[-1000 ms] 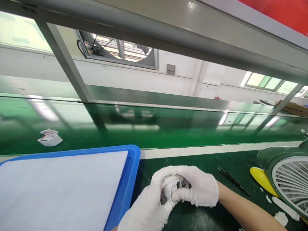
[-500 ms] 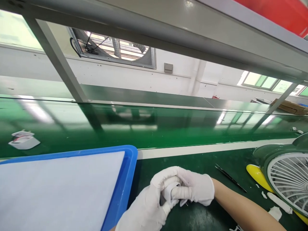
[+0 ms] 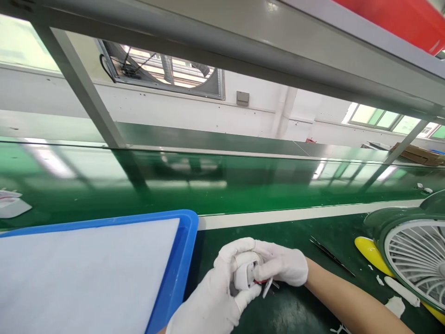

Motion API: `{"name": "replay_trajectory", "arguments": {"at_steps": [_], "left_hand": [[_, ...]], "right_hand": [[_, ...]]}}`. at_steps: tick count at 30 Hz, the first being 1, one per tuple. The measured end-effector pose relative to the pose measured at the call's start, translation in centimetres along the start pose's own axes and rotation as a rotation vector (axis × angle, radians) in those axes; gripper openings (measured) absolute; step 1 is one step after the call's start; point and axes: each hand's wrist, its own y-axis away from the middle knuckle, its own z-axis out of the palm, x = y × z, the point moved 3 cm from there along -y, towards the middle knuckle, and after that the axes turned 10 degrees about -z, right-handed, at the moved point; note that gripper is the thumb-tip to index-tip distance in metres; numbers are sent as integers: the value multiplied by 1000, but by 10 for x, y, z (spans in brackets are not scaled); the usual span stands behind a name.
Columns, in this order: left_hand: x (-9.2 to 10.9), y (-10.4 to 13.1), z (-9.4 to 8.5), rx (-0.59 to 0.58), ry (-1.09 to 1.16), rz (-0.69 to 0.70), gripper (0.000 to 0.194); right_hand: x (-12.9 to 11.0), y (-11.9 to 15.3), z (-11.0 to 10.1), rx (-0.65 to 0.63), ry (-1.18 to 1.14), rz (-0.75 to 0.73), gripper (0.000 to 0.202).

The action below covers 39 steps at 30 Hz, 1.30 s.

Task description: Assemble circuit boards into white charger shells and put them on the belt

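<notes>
My left hand [image 3: 219,290], in a white glove, is wrapped round a small white plastic housing [image 3: 244,275] over the dark green mat. From the right, my right hand [image 3: 278,263], gloved too, has its fingers closed at the open side of the housing. A red wire shows below its fingertips, next to a thin white piece [image 3: 267,288] with metal prongs beside it. Whether the right fingers pinch the wire or the housing is hard to tell.
A blue tray [image 3: 189,241] with a white sheet lies at left. Tweezers [image 3: 333,256], a yellow piece [image 3: 371,254] and a green fan with a white grille [image 3: 417,260] are at right. White parts [image 3: 14,204] sit on the green belt [image 3: 243,190]. A shelf frame crosses above.
The right fingers have shifted, so the housing's open side and red wire now show. The thin white piece hangs more upright. On the belt, the white parts at far left have moved left.
</notes>
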Motion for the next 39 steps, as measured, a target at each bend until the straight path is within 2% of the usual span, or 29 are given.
{"name": "replay_trajectory", "arguments": {"at_steps": [2,6,8,14,19,24,30,32,35,37,39], "left_hand": [[-1,0,0,-17,3,-22,55],[0,0,0,-53,14,-47,53],[0,-1,0,-62,13,-56,51],[-6,-4,0,-23,11,-67,57],[-9,-4,1,-43,7,-57,54],[-11,-4,1,-33,-6,-68,54],[-8,-1,1,-89,-32,-18,50],[-4,-3,-1,-117,17,-57,46],[4,-9,-3,-215,205,-201,23],[8,-15,-6,-225,400,-298,31],[8,-20,-9,-165,570,-385,47]], "right_hand": [[0,-4,1,-30,-66,10,46],[-4,-2,1,97,-1,-19,40],[-5,1,1,119,27,-25,42],[0,-1,0,70,-32,-23,47],[-2,-5,2,149,61,-109,37],[-3,-6,5,81,-77,-21,44],[1,-1,2,231,75,-9,54],[2,-1,2,193,55,-34,58],[-3,-2,0,182,8,-101,63],[-11,-2,0,209,49,-135,56],[-20,-3,1,197,135,-140,45]]}}
